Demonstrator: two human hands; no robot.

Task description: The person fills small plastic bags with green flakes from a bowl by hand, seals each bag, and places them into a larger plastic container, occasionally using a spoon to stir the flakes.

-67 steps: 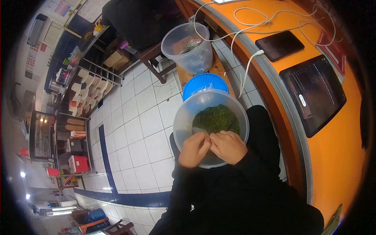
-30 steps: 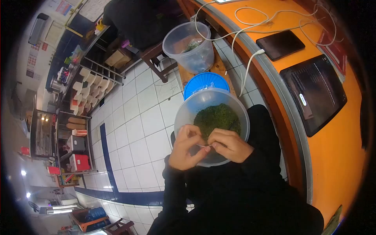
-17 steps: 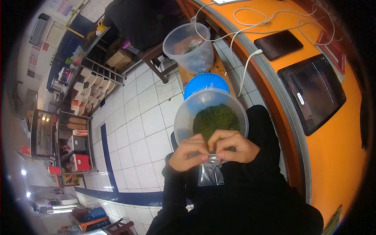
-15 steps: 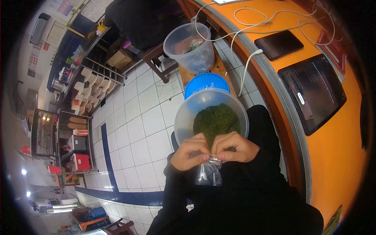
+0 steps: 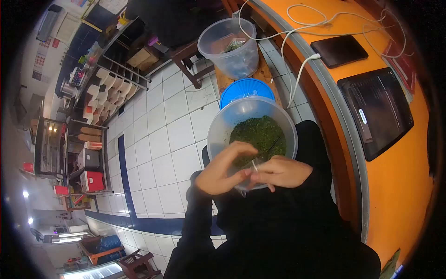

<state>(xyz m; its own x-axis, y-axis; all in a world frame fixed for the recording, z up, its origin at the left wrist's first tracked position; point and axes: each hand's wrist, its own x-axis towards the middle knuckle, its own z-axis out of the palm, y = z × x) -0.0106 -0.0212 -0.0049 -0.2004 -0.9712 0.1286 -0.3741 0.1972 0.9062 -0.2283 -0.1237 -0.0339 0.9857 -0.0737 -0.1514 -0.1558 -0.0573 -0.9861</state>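
Note:
Over the near rim of a translucent bucket (image 5: 213, 139), my two hands meet. Chopped green leaves (image 5: 258, 135) fill its bottom, with a dark thin handle lying in them. My right hand (image 5: 285, 172) has its fingers bent around the small clear plastic bag (image 5: 254, 166), of which only a pale edge and a shiny bit below show. My left hand (image 5: 223, 169) is spread, index finger and thumb apart, the thumb tip right at the bag. The bag's lower part is mostly hidden behind the hands.
A blue lid (image 5: 241, 90) lies behind the bucket on a wooden board (image 5: 267, 76). Another translucent bucket (image 5: 227, 51) holds plastic bags. On the orange counter (image 5: 395, 186) at right are a tablet (image 5: 376, 111), a phone (image 5: 339, 51) and a white cable (image 5: 302, 67). A person in black (image 5: 162, 23) is beyond.
My left hand has opened from its pinch on the bag and its fingers have lifted apart. The bag, hanging in plain view before, is now mostly hidden. The view has shifted slightly.

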